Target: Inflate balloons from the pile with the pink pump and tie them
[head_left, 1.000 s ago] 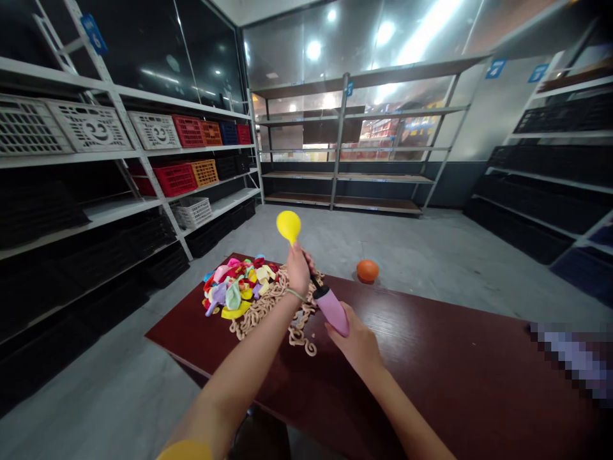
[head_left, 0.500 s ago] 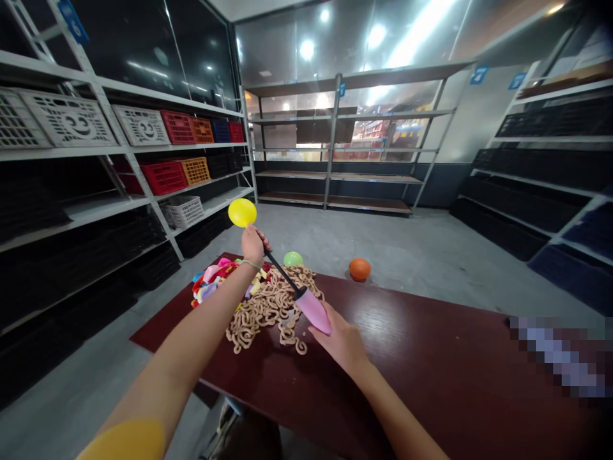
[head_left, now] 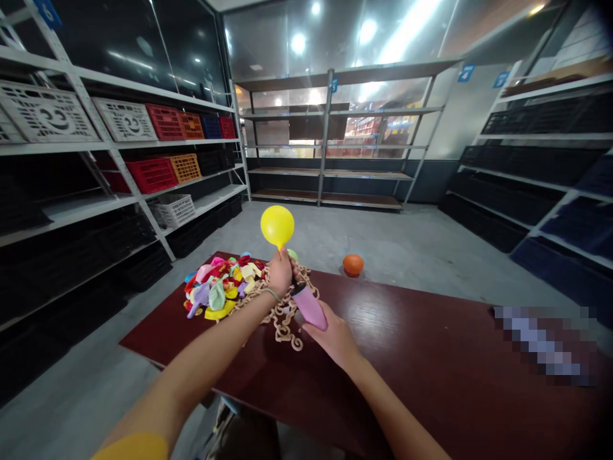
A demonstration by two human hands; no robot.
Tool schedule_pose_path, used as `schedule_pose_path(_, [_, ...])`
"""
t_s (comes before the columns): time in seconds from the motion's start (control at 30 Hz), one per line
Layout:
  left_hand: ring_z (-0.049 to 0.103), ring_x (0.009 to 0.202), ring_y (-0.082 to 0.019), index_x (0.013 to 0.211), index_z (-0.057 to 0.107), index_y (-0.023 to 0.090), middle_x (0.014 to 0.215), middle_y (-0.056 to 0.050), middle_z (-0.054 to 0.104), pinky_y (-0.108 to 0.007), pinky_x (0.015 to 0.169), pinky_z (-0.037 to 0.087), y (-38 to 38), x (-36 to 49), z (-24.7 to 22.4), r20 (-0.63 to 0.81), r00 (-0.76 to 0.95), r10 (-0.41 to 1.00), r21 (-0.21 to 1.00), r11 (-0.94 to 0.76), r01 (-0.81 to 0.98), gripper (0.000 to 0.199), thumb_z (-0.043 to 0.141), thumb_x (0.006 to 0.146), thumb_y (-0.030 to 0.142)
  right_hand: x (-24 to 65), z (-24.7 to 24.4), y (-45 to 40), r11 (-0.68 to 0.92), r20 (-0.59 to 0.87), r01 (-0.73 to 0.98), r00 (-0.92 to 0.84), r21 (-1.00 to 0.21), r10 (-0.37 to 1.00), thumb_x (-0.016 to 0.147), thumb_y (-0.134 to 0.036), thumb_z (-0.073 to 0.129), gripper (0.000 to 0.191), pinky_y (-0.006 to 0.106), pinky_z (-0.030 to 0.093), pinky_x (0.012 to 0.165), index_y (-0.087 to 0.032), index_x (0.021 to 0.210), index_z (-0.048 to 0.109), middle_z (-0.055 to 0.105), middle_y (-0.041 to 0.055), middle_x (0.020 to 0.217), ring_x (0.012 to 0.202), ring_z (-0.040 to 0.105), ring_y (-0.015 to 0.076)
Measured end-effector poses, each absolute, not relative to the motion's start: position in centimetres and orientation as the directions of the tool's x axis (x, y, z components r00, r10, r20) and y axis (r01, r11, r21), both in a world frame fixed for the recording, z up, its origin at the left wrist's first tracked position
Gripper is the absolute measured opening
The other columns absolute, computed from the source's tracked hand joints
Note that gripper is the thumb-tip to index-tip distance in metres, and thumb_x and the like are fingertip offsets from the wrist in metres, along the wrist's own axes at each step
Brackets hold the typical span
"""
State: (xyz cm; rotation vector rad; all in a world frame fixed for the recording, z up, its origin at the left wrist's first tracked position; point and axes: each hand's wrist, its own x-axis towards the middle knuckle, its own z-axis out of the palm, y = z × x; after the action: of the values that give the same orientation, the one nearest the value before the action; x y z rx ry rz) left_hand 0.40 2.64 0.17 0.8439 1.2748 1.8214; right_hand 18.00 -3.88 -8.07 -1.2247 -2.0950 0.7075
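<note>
Left hand (head_left: 280,273) raised over the counter (head_left: 393,364) near its far edge, forearm reaching up from lower left; fingers pinch the neck of a yellow balloon (head_left: 278,225), which stands directly above them. Right hand (head_left: 338,338) lower, nearer the near edge, wrapped around the rear of a pink pump (head_left: 309,306); the pump slants up toward the left hand, contact there hidden. Balloon: smooth, rounded, tapering at the neck. Pump body: smooth cylinder, black collar. Counter: glossy, dark red-brown. Limp multicoloured balloons (head_left: 218,287) heaped by its far-left corner; beige curled pieces (head_left: 285,332) alongside.
</note>
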Motion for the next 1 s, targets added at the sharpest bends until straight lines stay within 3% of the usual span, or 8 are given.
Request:
schedule_pose_path(0.23, [0.039, 0.034, -0.007, 0.076, 0.039, 0.022, 0.054, 0.008, 0.04, -0.017, 0.034, 0.03, 4.1, -7.9, 4.3, 0.088, -0.7, 0.709, 0.907, -0.348, -0.237, 0.028, 0.038, 0.098, 0.04, 17.3, -7.4, -4.9, 0.492, 0.238, 0.548, -0.469, -0.677, 0.85, 0.083, -0.035, 0.066, 0.054, 0.037, 0.052, 0.091, -0.028, 0.134, 0.053, 0.069, 0.0044, 0.122, 0.108, 0.068, 0.0259])
schedule_pose_path(0.53, [0.04, 0.034, -0.008, 0.075, 0.041, 0.022, 0.052, 0.006, 0.044, -0.02, 0.034, 0.035, 1.8, 3.0, -0.4, 0.093, -0.495, 0.864, 0.897, -0.289, -0.335, 0.038, 0.046, 0.093, 0.055, 18.2, -8.2, -3.8, 0.408, 0.257, 0.622, -0.322, -0.668, 0.911, 0.083, -0.038, 0.064, 0.053, 0.034, 0.054, 0.077, -0.027, 0.134, 0.052, 0.073, 0.0044, 0.112, 0.094, 0.072, 0.0255])
schedule_pose_path(0.73, [0.042, 0.035, -0.008, 0.076, 0.041, 0.022, 0.054, 0.006, 0.044, -0.019, 0.034, 0.034, 2.7, -4.1, 2.8, 0.115, -0.588, 0.801, 0.921, -0.308, -0.24, 0.032, 0.044, 0.096, 0.047, 17.2, -7.2, -4.5, 0.488, 0.29, 0.542, -0.412, -0.684, 0.864, 0.081, -0.033, 0.069, 0.063, 0.035, 0.053, 0.093, -0.031, 0.141, 0.049, 0.066, 0.0027, 0.13, 0.114, 0.066, 0.0248])
schedule_pose_path(0.9, [0.037, 0.035, -0.007, 0.077, 0.039, 0.023, 0.054, 0.007, 0.04, -0.017, 0.034, 0.028, 3.9, -9.4, 6.1, 0.115, -0.73, 0.674, 0.86, -0.435, -0.266, 0.027, 0.037, 0.097, 0.041, 17.0, -7.6, -4.9, 0.538, 0.335, 0.532, -0.434, -0.654, 0.836, 0.082, -0.032, 0.068, 0.06, 0.036, 0.053, 0.093, -0.03, 0.139, 0.05, 0.066, 0.003, 0.129, 0.112, 0.067, 0.0248])
schedule_pose_path(1.0, [0.036, 0.035, -0.007, 0.077, 0.038, 0.022, 0.054, 0.008, 0.038, -0.017, 0.034, 0.027, 3.9, -7.0, 5.2, 0.093, -0.704, 0.704, 0.828, -0.448, -0.338, 0.027, 0.038, 0.097, 0.041, 17.3, -8.1, -4.8, 0.511, 0.314, 0.589, -0.409, -0.626, 0.857, 0.084, -0.035, 0.065, 0.054, 0.037, 0.054, 0.089, -0.027, 0.136, 0.052, 0.069, 0.0045, 0.124, 0.106, 0.069, 0.0259])
